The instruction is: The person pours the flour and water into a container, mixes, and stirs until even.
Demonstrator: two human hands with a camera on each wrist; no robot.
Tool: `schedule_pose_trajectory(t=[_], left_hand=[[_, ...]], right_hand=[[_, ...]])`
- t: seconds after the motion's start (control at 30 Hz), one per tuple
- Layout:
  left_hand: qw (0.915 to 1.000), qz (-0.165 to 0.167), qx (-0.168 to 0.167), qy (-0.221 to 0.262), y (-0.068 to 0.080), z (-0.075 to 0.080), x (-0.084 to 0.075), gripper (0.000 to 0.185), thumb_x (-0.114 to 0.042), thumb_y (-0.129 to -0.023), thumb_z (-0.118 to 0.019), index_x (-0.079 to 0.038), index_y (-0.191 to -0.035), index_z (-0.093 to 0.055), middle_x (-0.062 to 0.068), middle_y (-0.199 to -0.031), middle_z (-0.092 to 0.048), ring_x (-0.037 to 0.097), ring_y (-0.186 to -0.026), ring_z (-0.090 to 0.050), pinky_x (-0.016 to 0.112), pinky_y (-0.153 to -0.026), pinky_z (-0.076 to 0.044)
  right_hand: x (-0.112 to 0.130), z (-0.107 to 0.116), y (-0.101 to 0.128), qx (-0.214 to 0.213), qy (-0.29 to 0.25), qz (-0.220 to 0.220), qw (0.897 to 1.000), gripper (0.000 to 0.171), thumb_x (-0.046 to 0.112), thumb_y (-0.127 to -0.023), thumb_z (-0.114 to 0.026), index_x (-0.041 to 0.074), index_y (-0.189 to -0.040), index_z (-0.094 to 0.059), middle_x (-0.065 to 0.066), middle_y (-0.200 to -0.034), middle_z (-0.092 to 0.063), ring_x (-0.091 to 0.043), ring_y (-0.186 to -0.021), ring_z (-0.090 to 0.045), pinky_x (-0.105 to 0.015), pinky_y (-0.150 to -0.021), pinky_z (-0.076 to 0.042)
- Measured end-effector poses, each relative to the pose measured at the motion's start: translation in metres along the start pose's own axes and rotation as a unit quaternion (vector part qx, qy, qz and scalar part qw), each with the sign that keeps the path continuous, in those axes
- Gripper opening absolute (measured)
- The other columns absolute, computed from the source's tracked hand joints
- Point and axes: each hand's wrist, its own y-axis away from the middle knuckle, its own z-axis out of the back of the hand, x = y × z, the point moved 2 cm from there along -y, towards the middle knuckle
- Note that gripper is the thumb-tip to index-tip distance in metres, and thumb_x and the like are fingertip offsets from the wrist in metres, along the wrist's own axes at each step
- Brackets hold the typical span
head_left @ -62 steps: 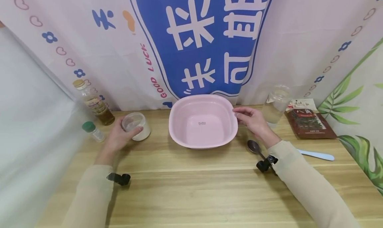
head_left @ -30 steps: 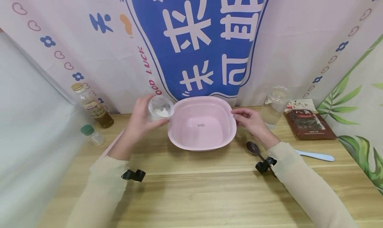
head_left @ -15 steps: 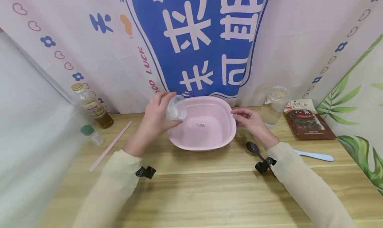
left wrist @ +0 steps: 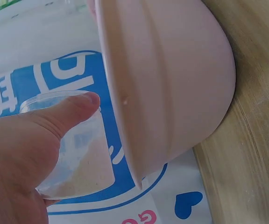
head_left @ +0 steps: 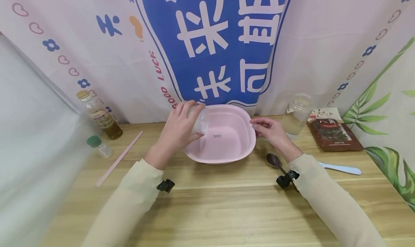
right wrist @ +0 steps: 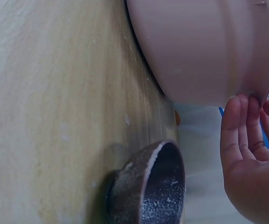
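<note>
On the wooden table point(head_left: 207, 211), at the left of the frame, stand a bottle of amber liquid point(head_left: 100, 115) and a small green-capped jar point(head_left: 98, 146), with a pink stick point(head_left: 119, 158) lying beside them. Right of centre lie a dark spoon point(head_left: 274, 161), a clear cup point(head_left: 297, 114), a brown packet point(head_left: 335, 134) and a pale blue spatula point(head_left: 342, 168). A printed curtain point(head_left: 214, 45) hangs behind.

Basin point(head_left: 227, 146) mid-table point(head_left: 207, 203); bottles point(head_left: 98, 113) left; spoon point(head_left: 275, 160), jar point(head_left: 296, 113) right.

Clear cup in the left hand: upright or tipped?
Tipped. The left hand holds the clear cup on its side, mouth over the pink basin; white powder lies along its lower wall.
</note>
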Motion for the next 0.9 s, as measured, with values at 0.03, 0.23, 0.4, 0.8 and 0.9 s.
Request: schedule_pose_trajectory(t=[0.03,0.23,0.4,0.8,0.9], left_hand=[[0.9999,-0.006,0.001,-0.01,-0.001,-0.001,-0.001,0.099,-0.04,-0.084,-0.095,-0.014,-0.163,-0.041,0.018,-0.16,-0.044,0.041,-0.15,-0.039,0.06,-0.119,-0.044],[0.9983,-0.029,0.011,-0.049,-0.004,-0.004,-0.007,0.097,-0.039,-0.084,-0.095,-0.016,-0.162,-0.041,0.018,-0.162,-0.043,0.041,-0.152,-0.037,0.061,-0.121,-0.043],[0.997,-0.047,0.008,-0.061,-0.005,-0.007,-0.01,0.095,-0.035,-0.084,-0.096,-0.019,-0.16,-0.042,0.018,-0.163,-0.043,0.04,-0.153,-0.036,0.061,-0.122,-0.043],[0.989,-0.096,-0.018,-0.111,-0.008,-0.015,-0.017,0.089,-0.034,-0.086,-0.094,-0.019,-0.158,-0.044,0.017,-0.16,-0.047,0.039,-0.153,-0.039,0.055,-0.122,-0.044],[0.9849,-0.111,-0.026,-0.13,-0.008,-0.017,-0.019,0.088,-0.034,-0.086,-0.094,-0.019,-0.157,-0.045,0.017,-0.16,-0.047,0.039,-0.153,-0.039,0.053,-0.123,-0.042]], right_hand=[[0.0,0.0,0.0,0.0,-0.002,0.001,1.0,0.039,0.009,-0.107,-0.064,-0.016,-0.137,-0.061,0.012,-0.098,-0.074,-0.002,-0.085,-0.071,-0.019,-0.079,-0.063],[0.0,-0.001,0.001,-0.005,-0.005,-0.002,1.0,0.039,0.008,-0.107,-0.064,-0.016,-0.137,-0.061,0.012,-0.098,-0.074,-0.002,-0.084,-0.071,-0.019,-0.079,-0.063],[0.0,-0.001,0.001,-0.009,0.002,-0.007,1.0,0.038,0.009,-0.108,-0.065,-0.014,-0.137,-0.062,0.011,-0.1,-0.074,-0.002,-0.085,-0.071,-0.019,-0.08,-0.063],[-0.002,-0.001,-0.001,-0.008,-0.014,-0.003,1.0,0.038,0.006,-0.107,-0.064,-0.017,-0.137,-0.06,0.013,-0.096,-0.074,-0.002,-0.084,-0.071,-0.019,-0.078,-0.063],[-0.002,-0.001,0.0,-0.01,-0.014,-0.004,1.0,0.038,0.006,-0.106,-0.064,-0.016,-0.137,-0.061,0.013,-0.095,-0.074,-0.002,-0.084,-0.071,-0.019,-0.078,-0.063]])
